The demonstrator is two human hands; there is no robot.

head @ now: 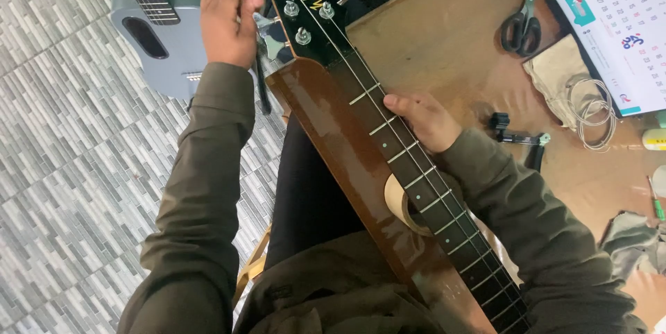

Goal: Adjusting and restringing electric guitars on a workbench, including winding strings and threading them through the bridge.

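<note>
A brown acoustic guitar [333,133] lies across my lap, its black headstock [305,8] pointing away from me. My left hand [227,23] is closed around a metal tuning peg [269,37] on the headstock's left side. My right hand [424,120] grips the fretboard [416,167] from the right, thumb laid across the strings a few frets above the sound hole [397,202]. Both arms are in olive-green sleeves.
A grey-blue guitar [166,43] lies on the tiled floor [69,167] at upper left. On the wooden table [444,49] to the right are scissors [522,25], a desk calendar [624,29], a coil of guitar string [590,108] and a small black tool [517,136].
</note>
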